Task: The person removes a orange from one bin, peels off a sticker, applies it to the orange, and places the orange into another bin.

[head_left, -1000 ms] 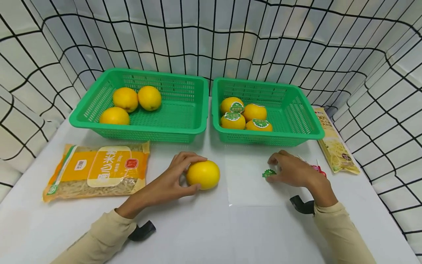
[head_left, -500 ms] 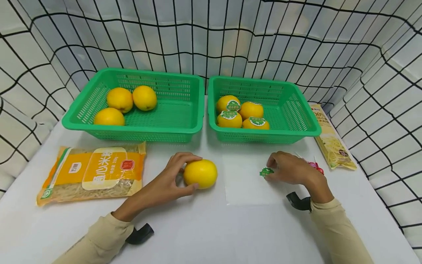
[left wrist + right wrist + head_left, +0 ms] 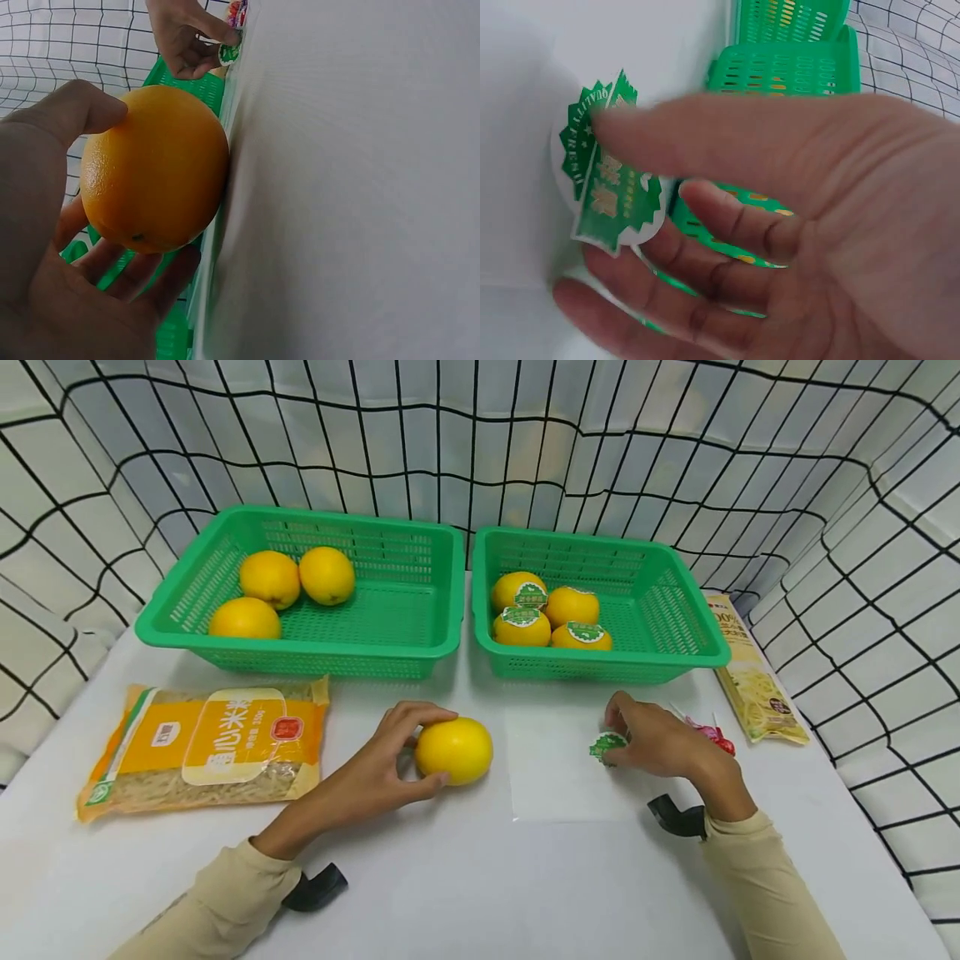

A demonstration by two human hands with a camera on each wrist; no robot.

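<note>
An orange [image 3: 459, 750] rests on the white table in front of the gap between two baskets. My left hand [image 3: 378, 770] grips it from the left, thumb at the near side and fingers round the far side. In the left wrist view the whole orange [image 3: 157, 172] shows, with no label on the side seen. My right hand [image 3: 660, 739] pinches a round green-and-white sticker [image 3: 604, 747] by its edge, over a pale backing sheet [image 3: 558, 777]. Up close in the right wrist view, the thumb covers part of the printed sticker [image 3: 604, 199].
Plain oranges [image 3: 268, 579] lie in the left green basket [image 3: 397, 656]. Several stickered oranges [image 3: 522, 627] lie in the right green basket [image 3: 660, 668]. A rice noodle bag [image 3: 206, 747] is at left, a yellow packet [image 3: 757, 681] at right, wrapped lollipops [image 3: 712, 735] behind the right hand. Black mesh surrounds the table.
The sticker has tilted up in my right fingers and shows more of its face. My left hand keeps its grip on the orange. The head view has shifted slightly.
</note>
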